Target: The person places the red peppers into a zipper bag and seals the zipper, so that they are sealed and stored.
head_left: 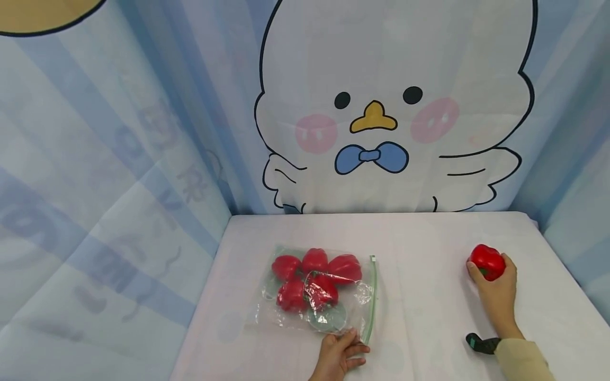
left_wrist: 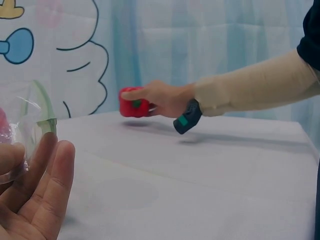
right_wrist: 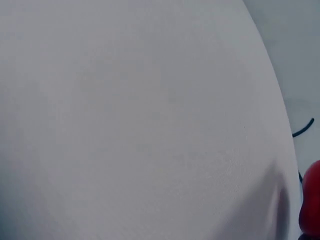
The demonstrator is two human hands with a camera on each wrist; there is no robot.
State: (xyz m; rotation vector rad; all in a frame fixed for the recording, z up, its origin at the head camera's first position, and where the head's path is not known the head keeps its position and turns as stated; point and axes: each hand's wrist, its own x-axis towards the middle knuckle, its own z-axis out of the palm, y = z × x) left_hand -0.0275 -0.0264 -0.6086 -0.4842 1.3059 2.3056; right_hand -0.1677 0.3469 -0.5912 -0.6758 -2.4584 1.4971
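A clear zip bag (head_left: 267, 312) with a green zip edge lies on the table, several red bell peppers (head_left: 321, 291) inside it. My left hand (head_left: 337, 355) pinches the bag's near corner between thumb and fingers, close to the zip; the other fingers stick out. In the left wrist view that hand (left_wrist: 37, 185) holds the clear plastic beside the green strip. Far to the right, my right hand (head_left: 498, 296) grips a single red bell pepper (head_left: 487, 260), thumb on one side and fingers on the other. A shadow shows under this pepper (left_wrist: 134, 104) in the left wrist view.
The white table (head_left: 419, 328) ends at a back edge against a curtain (head_left: 381, 190) printed with a cartoon bird. More curtain hangs at left and right. A dark wrist camera (head_left: 482, 344) juts from the right sleeve, low over the tabletop.
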